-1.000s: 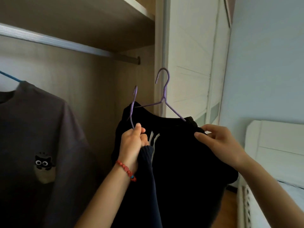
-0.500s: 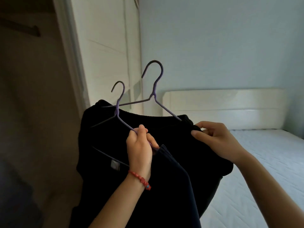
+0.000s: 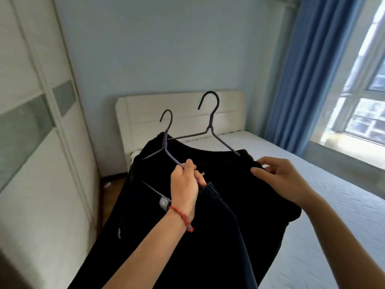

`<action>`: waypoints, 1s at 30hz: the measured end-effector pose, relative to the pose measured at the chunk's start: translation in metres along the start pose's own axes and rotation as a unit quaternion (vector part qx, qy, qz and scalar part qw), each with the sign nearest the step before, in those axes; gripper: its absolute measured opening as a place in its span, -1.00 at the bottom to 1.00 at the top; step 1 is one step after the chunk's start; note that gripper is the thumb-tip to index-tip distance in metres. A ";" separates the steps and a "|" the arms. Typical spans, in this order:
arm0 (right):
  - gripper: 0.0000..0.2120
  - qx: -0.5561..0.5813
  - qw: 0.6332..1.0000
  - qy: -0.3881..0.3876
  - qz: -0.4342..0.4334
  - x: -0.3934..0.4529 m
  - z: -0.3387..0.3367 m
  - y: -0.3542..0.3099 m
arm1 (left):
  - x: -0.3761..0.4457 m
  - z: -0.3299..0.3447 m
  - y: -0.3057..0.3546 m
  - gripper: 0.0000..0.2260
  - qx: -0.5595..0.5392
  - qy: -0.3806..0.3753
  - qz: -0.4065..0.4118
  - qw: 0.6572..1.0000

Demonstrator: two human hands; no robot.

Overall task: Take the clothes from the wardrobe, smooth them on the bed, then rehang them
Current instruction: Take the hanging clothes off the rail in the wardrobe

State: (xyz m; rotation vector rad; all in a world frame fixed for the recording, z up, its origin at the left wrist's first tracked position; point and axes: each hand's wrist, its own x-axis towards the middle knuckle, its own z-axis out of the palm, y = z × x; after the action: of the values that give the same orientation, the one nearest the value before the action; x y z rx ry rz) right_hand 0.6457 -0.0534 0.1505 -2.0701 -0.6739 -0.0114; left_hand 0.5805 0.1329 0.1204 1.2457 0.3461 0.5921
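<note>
Two dark garments hang from purple hangers in front of me. My left hand (image 3: pixel 184 187), with a red bead bracelet on the wrist, is closed around the arm of the nearer hanger (image 3: pixel 165 142), which carries a navy garment (image 3: pixel 187 247). My right hand (image 3: pixel 279 180) pinches the shoulder of the black garment (image 3: pixel 239 184) on the second hanger (image 3: pixel 211 122). Both garments are held in the air beside the bed (image 3: pixel 333 226), whose white mattress is bare.
The white wardrobe door (image 3: pixel 37 142) with grey panels stands at the left. A cream headboard (image 3: pixel 145 113) rests against the pale blue wall. Blue curtains (image 3: pixel 308 80) and a bright window (image 3: pixel 366 90) are at the right. A strip of wooden floor (image 3: pixel 110 190) lies between wardrobe and bed.
I have turned right, away from the open wardrobe toward the bed, carrying both hangers along. The wardrobe rail and the grey shirt have left the view; the window has come in.
</note>
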 end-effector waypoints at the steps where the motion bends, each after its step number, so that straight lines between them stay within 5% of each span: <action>1: -0.91 -0.010 1.000 0.014 0.012 -0.005 -0.009 0.012 | 0.000 0.014 -0.010 -0.76 0.009 -0.019 -0.015 1.000; 11: -0.91 -0.085 0.976 0.118 0.162 -0.060 -0.077 0.119 | 0.002 0.131 -0.100 -0.71 0.132 -0.236 -0.128 0.954; 20: -0.75 -0.130 0.913 0.091 0.377 -0.111 -0.011 0.246 | -0.018 0.132 -0.247 -0.76 0.253 -0.237 -0.294 0.891; 25: -0.71 -0.129 0.903 0.030 0.408 -0.119 0.022 0.266 | -0.026 0.096 -0.279 -0.70 0.358 -0.315 -0.249 0.843; 27: -0.69 -0.122 0.914 0.011 0.387 -0.109 0.031 0.259 | -0.021 0.077 -0.270 -0.83 0.369 -0.322 -0.228 0.842; 30: -0.65 -0.115 0.931 -0.041 0.345 -0.081 0.052 0.236 | -0.008 0.034 -0.233 -0.74 0.415 -0.298 -0.172 0.842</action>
State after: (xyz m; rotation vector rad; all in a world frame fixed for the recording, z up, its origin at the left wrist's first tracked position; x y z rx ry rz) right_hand 0.6740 -0.1482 -0.0839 -2.4433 0.0449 0.4162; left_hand 0.6463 0.0557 -0.0919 2.0592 0.2891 -0.3347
